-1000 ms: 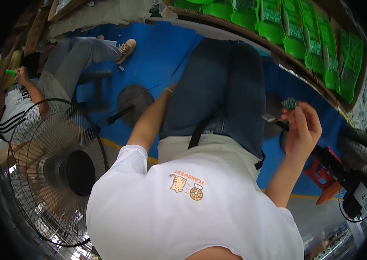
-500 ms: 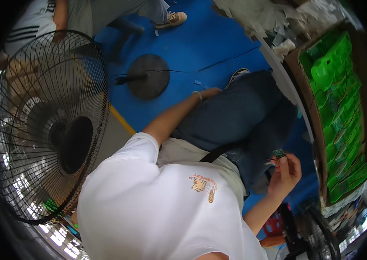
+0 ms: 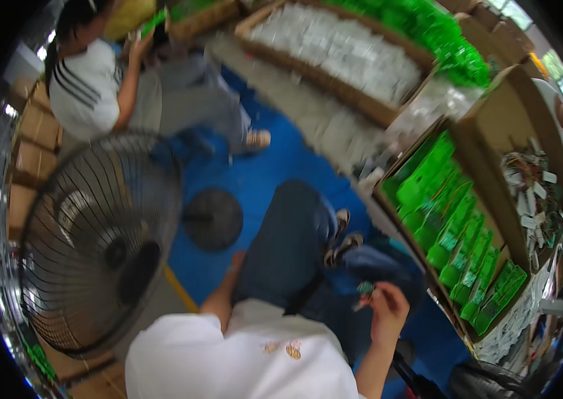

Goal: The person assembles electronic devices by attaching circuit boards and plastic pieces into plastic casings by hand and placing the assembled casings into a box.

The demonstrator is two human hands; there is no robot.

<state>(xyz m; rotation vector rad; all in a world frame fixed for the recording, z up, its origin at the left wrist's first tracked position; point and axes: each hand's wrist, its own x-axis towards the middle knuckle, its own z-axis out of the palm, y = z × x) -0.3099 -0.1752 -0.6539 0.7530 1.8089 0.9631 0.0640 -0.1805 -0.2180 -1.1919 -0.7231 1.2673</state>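
Pinched in the fingertips of my right hand (image 3: 390,311) is a small green circuit board (image 3: 365,288), blurred, with something pale hanging below it. The hand is held up beside my lap, to the left of a cardboard box of green plastic housings (image 3: 457,233). Thin wires and small boards show in those housings, which stand in a slanted row. My left hand (image 3: 236,261) is low beside my thigh; its fingers are hidden, so what it does cannot be seen.
A large black fan (image 3: 105,246) stands close on my left, with a round base (image 3: 213,219) on the blue floor nearby. Ahead, a table (image 3: 324,126) carries a box of clear parts (image 3: 334,50) and green housings. A co-worker (image 3: 88,86) sits far left. A carton of wired parts (image 3: 531,193) lies right.
The view has swung up, bringing the table, its boxes and more of the co-worker into sight. My right hand still pinches the circuit board; my left stays by my thigh.
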